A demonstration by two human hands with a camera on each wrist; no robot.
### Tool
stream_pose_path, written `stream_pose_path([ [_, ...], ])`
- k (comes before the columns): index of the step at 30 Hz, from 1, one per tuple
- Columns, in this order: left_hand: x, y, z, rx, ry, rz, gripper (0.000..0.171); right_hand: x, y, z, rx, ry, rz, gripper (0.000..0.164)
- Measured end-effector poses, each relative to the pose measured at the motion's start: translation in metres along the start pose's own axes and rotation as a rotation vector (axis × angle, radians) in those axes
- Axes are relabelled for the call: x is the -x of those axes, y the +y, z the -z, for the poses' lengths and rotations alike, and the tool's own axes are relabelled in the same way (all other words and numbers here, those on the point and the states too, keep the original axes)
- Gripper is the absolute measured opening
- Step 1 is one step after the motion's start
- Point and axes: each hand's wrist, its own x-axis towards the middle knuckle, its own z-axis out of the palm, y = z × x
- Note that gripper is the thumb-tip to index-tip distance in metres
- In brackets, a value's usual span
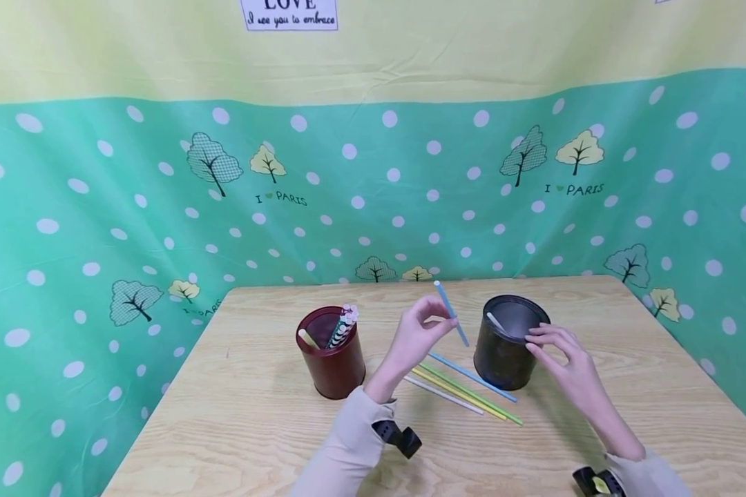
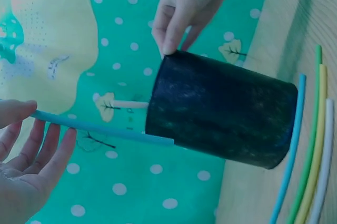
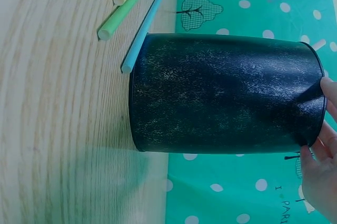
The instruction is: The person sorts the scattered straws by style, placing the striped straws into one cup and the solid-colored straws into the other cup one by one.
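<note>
A blue stick [image 1: 445, 300] is gripped by the left hand [image 1: 416, 333] between thumb and fingertips, raised above the counter [image 1: 242, 421] and tilted, its lower end near the left side of the black can [image 1: 503, 364]. Whether the can is touched by that end cannot be told. The rim of the black can is pinched by the right hand [image 1: 570, 362] on its near right side. The can is stood upright, and a white stick [image 1: 494, 322] is held inside it, the top just above the rim.

In front of the can, four sticks are laid side by side on the counter: a second blue stick [image 1: 472, 377] nearest the can, then a green stick [image 1: 497, 408], a yellow stick [image 1: 460, 393] and a pale stick [image 1: 443, 395]. To the left, a cream stick [image 1: 307, 338] and a striped stick [image 1: 338, 333] topped with pink flowers are held in an upright red can [image 1: 337, 376]. Behind the counter, a dotted green cloth [image 1: 348, 172] is hung.
</note>
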Motion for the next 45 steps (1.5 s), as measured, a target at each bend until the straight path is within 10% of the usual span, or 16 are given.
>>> stream_pose_path([
  [12,-0.009,0.013,-0.006,0.075,0.019,-0.088,0.016,0.000,-0.003,0.001,-0.001,0.000,-0.004,0.021],
  [28,-0.024,-0.009,-0.028,0.178,0.090,-0.182,0.018,-0.001,-0.004,0.000,-0.003,0.004,0.017,0.020],
  [45,-0.015,0.001,-0.044,0.125,0.095,-0.049,0.016,0.000,-0.006,0.001,0.019,-0.012,-0.008,0.021],
])
